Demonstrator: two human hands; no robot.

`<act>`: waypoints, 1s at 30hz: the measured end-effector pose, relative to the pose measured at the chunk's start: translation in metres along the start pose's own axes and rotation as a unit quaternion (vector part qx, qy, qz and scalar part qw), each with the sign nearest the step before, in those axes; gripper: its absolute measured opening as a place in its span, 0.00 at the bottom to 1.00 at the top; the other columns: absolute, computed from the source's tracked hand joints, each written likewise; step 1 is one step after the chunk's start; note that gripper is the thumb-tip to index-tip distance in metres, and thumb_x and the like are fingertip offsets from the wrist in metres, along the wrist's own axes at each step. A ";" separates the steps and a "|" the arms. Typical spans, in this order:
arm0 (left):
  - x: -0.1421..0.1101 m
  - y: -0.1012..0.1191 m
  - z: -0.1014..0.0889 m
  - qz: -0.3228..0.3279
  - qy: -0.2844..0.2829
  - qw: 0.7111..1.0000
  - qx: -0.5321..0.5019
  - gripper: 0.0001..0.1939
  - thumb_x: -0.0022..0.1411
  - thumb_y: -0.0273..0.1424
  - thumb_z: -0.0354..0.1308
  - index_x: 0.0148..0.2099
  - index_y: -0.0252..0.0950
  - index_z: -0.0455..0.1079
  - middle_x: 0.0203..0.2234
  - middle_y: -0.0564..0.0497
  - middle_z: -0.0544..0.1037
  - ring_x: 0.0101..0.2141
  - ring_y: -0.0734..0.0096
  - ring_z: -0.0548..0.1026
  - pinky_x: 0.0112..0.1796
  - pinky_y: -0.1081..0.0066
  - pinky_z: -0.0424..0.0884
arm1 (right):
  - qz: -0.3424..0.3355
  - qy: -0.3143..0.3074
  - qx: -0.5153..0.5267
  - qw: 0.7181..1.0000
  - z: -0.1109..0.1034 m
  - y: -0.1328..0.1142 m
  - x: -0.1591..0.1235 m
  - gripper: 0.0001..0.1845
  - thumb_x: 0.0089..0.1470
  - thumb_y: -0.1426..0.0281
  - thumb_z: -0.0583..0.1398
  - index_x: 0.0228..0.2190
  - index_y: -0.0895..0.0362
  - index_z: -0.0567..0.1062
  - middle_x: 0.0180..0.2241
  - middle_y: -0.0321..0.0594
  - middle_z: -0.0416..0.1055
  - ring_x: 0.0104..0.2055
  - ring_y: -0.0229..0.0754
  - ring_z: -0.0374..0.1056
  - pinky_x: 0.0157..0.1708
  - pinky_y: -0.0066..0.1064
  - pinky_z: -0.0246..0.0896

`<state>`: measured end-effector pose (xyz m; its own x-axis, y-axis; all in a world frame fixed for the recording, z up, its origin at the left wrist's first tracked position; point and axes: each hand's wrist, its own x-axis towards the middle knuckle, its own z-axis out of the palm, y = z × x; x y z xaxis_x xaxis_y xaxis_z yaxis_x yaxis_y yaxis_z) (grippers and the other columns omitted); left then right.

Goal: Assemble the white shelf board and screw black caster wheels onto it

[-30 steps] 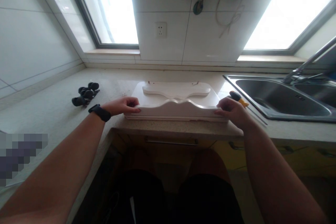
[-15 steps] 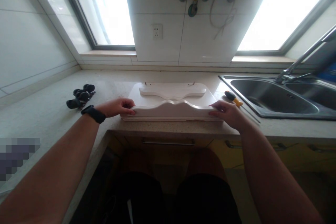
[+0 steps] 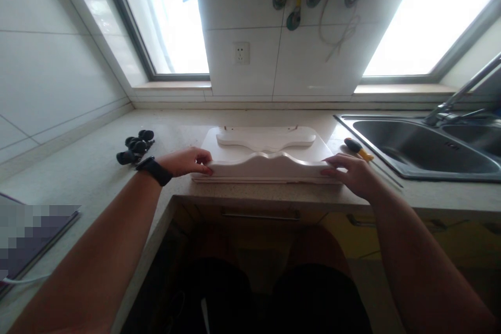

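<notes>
A white board with a wavy top edge (image 3: pixel 266 165) stands upright along the near side of a flat white panel (image 3: pixel 211 147) on the counter. My left hand (image 3: pixel 193 162) pinches its left end, thumb and fingers closed around it. At the opposite end my right hand (image 3: pixel 344 169) grips the same board. Behind it, a second white wavy piece (image 3: pixel 266 140) lies on the panel, near its far edge, where two small dark fittings show. Just right of the panel is a screwdriver (image 3: pixel 358 149) with a black and yellow handle.
A steel sink (image 3: pixel 415 148) with a tap (image 3: pixel 442 109) is set into the counter (image 3: pixel 168 120) on the right. Several black knob-like casters (image 3: pixel 136 145) lie to the left. At the lower left is a dark flat object (image 3: pixel 50 242), partly blurred out. A socket (image 3: pixel 241 52) sits on the wall.
The whole view has shifted, so everything appears a little further right and lower. Both hands keep their hold on the wavy board, which stays in the same place on the panel.
</notes>
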<state>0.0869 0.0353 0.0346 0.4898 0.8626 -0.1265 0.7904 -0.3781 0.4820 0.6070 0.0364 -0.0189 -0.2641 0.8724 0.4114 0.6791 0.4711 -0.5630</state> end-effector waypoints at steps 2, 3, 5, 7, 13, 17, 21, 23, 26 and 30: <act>0.000 0.003 -0.001 -0.002 -0.002 1.000 0.002 0.20 0.58 0.49 0.64 0.40 0.36 0.75 0.32 0.50 0.76 0.34 0.63 0.72 0.35 0.69 0.62 | 0.006 0.000 -0.001 1.000 0.001 -0.001 -0.002 0.21 0.53 0.48 0.66 0.39 0.51 0.81 0.37 0.41 0.77 0.40 0.48 0.71 0.42 0.42 0.64; 0.000 0.004 -0.001 -0.003 -0.004 1.000 0.003 0.20 0.59 0.48 0.64 0.40 0.36 0.75 0.32 0.50 0.76 0.34 0.63 0.71 0.35 0.69 0.62 | 0.013 0.005 0.003 1.000 0.003 -0.001 -0.003 0.22 0.53 0.48 0.66 0.39 0.52 0.81 0.38 0.42 0.77 0.39 0.48 0.71 0.41 0.41 0.64; 0.000 0.008 -0.002 -0.004 -0.005 1.000 0.007 0.19 0.58 0.48 0.64 0.40 0.36 0.75 0.31 0.50 0.76 0.34 0.63 0.71 0.35 0.69 0.62 | 0.027 0.021 0.014 0.999 0.007 0.000 -0.006 0.24 0.53 0.47 0.66 0.40 0.54 0.81 0.38 0.43 0.77 0.38 0.48 0.70 0.40 0.41 0.64; -0.001 0.011 -0.003 -0.004 0.001 1.000 0.015 0.20 0.58 0.48 0.64 0.40 0.36 0.76 0.31 0.50 0.76 0.34 0.63 0.71 0.35 0.69 0.62 | 0.031 0.042 0.014 0.999 0.010 0.000 -0.008 0.25 0.53 0.47 0.66 0.41 0.54 0.80 0.39 0.44 0.77 0.38 0.48 0.70 0.40 0.42 0.64; -0.004 0.004 -0.003 0.004 0.050 0.998 0.047 0.20 0.61 0.48 0.62 0.45 0.37 0.78 0.36 0.47 0.78 0.37 0.60 0.73 0.40 0.67 0.65 | 0.027 0.049 0.006 0.998 0.016 -0.014 -0.019 0.22 0.54 0.49 0.66 0.40 0.53 0.80 0.39 0.43 0.76 0.38 0.48 0.71 0.39 0.41 0.65; -0.001 -0.019 0.004 0.038 0.131 0.989 0.062 0.21 0.67 0.45 0.56 0.55 0.41 0.76 0.46 0.46 0.78 0.46 0.58 0.74 0.51 0.63 0.65 | 0.008 0.098 -0.043 0.994 0.033 -0.044 -0.040 0.20 0.57 0.50 0.65 0.40 0.53 0.79 0.36 0.43 0.76 0.36 0.49 0.71 0.38 0.42 0.65; 0.008 -0.036 0.019 -0.019 0.255 0.963 0.083 0.25 0.68 0.46 0.55 0.61 0.39 0.72 0.46 0.43 0.75 0.47 0.56 0.74 0.54 0.61 0.66 | 0.025 0.185 -0.121 0.975 0.062 -0.087 -0.065 0.18 0.61 0.54 0.62 0.45 0.53 0.78 0.40 0.46 0.76 0.43 0.55 0.71 0.44 0.47 0.66; 0.013 -0.036 0.026 -0.067 0.302 0.947 0.091 0.29 0.67 0.45 0.56 0.65 0.34 0.66 0.43 0.42 0.75 0.45 0.55 0.74 0.52 0.60 0.68 | 0.039 0.184 -0.159 0.969 0.074 -0.111 -0.074 0.17 0.63 0.55 0.60 0.46 0.53 0.77 0.40 0.46 0.76 0.43 0.56 0.71 0.43 0.48 0.66; 0.019 -0.024 0.030 -0.105 0.331 0.934 0.082 0.30 0.69 0.42 0.53 0.66 0.29 0.60 0.41 0.41 0.76 0.45 0.54 0.75 0.50 0.59 0.68 | 0.031 0.172 -0.219 0.960 0.085 -0.144 -0.084 0.15 0.64 0.59 0.58 0.47 0.54 0.75 0.37 0.49 0.74 0.40 0.59 0.69 0.40 0.51 0.66; 0.024 -0.007 0.027 -0.135 0.319 0.938 0.016 0.26 0.70 0.38 0.49 0.64 0.28 0.58 0.41 0.39 0.76 0.45 0.53 0.76 0.49 0.60 0.69 | -0.001 0.143 -0.225 0.964 0.093 -0.175 -0.094 0.14 0.64 0.63 0.57 0.49 0.52 0.74 0.35 0.49 0.73 0.37 0.58 0.68 0.35 0.50 0.65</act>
<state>0.1031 0.0494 0.0049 -0.0415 0.9497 0.3103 0.8696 -0.1186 0.4793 0.4495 -0.1162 -0.0254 -0.1092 0.7700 0.6287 0.9239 0.3119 -0.2215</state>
